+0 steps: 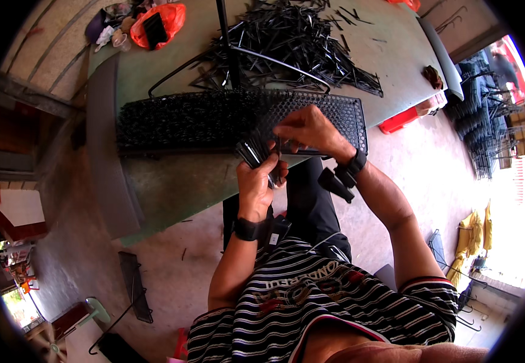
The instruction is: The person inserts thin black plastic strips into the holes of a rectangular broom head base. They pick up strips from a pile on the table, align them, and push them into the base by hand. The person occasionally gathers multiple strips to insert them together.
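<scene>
My left hand [256, 184] is closed around a bundle of thin black strips [250, 150], whose ends fan out past the fingers. To its right, my right hand [316, 132] has its fingers pinched together just over a long black perforated rack [348, 115]. Whatever those fingertips hold is too small and dark to make out. The rack lies along the near edge of the table. Black strips [178, 121] stand densely packed in its left and middle parts, while the round holes show bare at its right end.
A heap of loose black strips [299, 45] covers the table [389, 60] behind the rack. A black metal frame [229, 45] rises between them. An orange plastic bag [168, 24] sits at far left. Black racks [474, 115] are stacked at right, and another rack [134, 284] lies on the floor.
</scene>
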{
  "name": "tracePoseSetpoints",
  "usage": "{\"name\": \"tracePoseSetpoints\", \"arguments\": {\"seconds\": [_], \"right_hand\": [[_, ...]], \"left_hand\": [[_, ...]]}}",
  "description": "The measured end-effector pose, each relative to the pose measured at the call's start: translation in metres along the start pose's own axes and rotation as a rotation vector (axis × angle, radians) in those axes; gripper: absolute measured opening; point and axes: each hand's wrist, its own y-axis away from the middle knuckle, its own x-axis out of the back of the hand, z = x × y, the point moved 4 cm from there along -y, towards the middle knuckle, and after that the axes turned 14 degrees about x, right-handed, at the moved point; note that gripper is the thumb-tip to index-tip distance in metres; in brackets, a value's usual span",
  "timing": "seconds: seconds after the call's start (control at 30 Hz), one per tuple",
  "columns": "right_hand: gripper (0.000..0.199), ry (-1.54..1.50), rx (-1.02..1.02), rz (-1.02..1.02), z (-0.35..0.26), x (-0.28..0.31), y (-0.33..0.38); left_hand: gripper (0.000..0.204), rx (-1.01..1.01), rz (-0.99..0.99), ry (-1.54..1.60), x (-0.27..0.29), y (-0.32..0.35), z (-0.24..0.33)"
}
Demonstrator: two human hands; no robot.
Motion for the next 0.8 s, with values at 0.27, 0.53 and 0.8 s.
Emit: {"name": "tracePoseSetpoints", "arguments": {"seconds": [0.27, 0.53, 0.8], "right_hand": [[0.017, 0.190, 0.407, 0.696, -0.017, 0.030, 0.001], [0.017, 0.413, 0.594, 0.647, 0.008, 0.022, -0.019], [0.012, 0.816, 0.586, 0.484, 0.002, 0.019, -0.022]], "left_hand": [[0.007, -0.008, 0.081, -0.047, -0.008, 0.006, 0.003], [0.008, 0.024, 0.094, -0.013, -0.003, 0.003, 0.002], [0.017, -0.007, 0.091, 0.039, 0.000, 0.000, -0.001]]}}
